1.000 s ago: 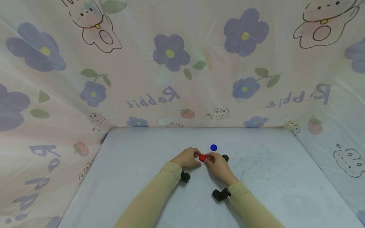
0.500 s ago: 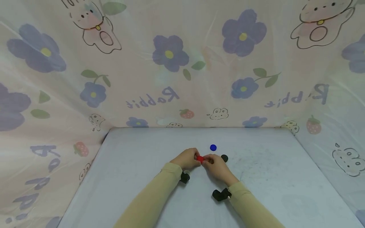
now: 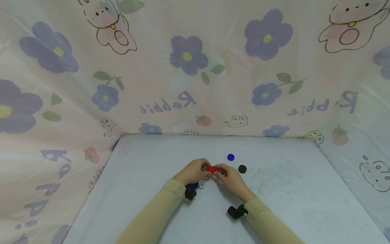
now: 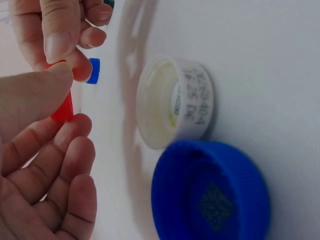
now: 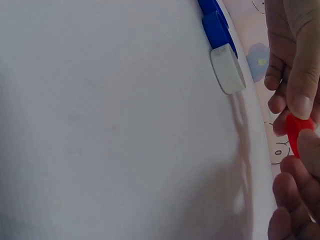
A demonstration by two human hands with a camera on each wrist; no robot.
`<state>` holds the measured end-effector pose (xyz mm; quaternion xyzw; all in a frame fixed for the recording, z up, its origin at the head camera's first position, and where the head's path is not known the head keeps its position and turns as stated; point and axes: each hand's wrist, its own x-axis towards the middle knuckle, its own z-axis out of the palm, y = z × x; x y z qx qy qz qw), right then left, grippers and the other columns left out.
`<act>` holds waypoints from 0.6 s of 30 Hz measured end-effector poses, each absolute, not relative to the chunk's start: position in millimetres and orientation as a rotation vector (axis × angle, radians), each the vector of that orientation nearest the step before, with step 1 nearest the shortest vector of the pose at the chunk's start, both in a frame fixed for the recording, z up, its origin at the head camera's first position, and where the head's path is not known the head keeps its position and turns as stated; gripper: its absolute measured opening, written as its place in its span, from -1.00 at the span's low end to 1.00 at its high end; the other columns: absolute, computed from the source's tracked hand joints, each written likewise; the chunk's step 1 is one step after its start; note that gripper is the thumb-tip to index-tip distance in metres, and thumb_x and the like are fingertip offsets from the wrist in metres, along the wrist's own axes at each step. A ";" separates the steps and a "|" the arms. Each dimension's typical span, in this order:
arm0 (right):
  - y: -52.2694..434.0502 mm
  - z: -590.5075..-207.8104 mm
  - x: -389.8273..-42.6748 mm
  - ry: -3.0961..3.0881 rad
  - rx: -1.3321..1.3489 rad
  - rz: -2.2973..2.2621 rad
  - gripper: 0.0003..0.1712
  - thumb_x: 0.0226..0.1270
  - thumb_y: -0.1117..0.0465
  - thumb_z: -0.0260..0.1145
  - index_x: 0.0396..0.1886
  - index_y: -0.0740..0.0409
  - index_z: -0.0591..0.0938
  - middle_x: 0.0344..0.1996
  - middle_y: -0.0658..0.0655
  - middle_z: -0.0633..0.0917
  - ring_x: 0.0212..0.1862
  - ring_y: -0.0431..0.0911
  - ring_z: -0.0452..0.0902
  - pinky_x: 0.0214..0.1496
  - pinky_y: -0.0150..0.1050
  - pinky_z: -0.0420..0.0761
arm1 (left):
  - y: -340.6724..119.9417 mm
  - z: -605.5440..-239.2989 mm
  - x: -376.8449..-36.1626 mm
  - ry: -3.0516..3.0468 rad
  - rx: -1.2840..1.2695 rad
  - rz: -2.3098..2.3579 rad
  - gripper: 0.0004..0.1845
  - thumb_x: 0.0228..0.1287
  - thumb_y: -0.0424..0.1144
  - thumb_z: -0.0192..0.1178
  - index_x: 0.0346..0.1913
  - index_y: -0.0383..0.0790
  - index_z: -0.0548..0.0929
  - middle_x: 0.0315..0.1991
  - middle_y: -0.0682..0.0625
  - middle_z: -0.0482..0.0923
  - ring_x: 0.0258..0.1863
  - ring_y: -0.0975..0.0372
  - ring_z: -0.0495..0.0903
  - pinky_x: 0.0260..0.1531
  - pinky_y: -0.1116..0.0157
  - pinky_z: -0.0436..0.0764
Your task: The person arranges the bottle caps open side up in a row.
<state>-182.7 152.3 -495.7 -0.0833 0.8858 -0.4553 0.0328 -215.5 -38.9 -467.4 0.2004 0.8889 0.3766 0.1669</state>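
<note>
A red bottle cap (image 3: 211,169) is held up between my two hands above the white table. My left hand (image 3: 192,172) pinches it from the left, with the thumb across its face in the left wrist view. From the opposite side my right hand (image 3: 230,178) grips its edge between thumb and finger. Below the left hand, a white bottle cap (image 4: 172,102) with printed digits lies hollow side showing, right beside a larger blue bottle cap (image 4: 210,190). In the right wrist view another blue cap (image 5: 210,6) lies beyond these.
Past the right hand lie a small blue cap (image 3: 231,157) and a dark cap (image 3: 242,169). Black wrist cameras (image 3: 236,212) hang under both sleeves. A patterned curtain (image 3: 213,67) rises along the table's back and sides.
My left fingers have closed on the red cap, and both hands have shifted slightly left with it. The white and blue caps under the left wrist now show more in the head view.
</note>
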 end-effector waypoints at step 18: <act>152.0 -496.8 -183.4 2.768 -0.289 -1.391 -0.75 0.31 0.14 0.35 -0.03 -0.01 0.65 -0.37 -0.12 0.65 -0.33 -0.19 0.54 -0.33 -0.27 0.54 | -41.2 -471.0 -214.2 2.544 0.577 1.104 -0.73 0.30 -0.21 0.28 0.02 -0.17 0.60 -0.30 0.16 0.54 -0.28 0.35 0.52 -0.20 0.37 0.52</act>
